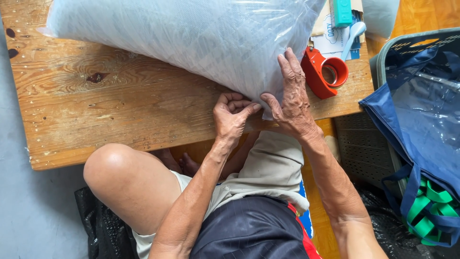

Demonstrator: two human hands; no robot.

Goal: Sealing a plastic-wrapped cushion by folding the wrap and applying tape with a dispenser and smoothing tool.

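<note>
A large grey quilted cushion in clear plastic wrap (191, 38) lies across a low wooden table (96, 110). My left hand (232, 115) pinches the wrap's lower corner at the table's near edge, fingers curled. My right hand (290, 96) lies flat on the same corner, fingers stretched up over the plastic and thumb meeting the left hand's fingertips. A red tape dispenser (326, 72) sits on the table just right of my right hand.
A teal box (342, 12), a pale spoon (353, 33) and printed cardboard (330, 38) lie at the table's far right. A navy bag with a clear plastic panel (421, 115) and green straps (431, 206) stands at the right. My knees are under the table edge.
</note>
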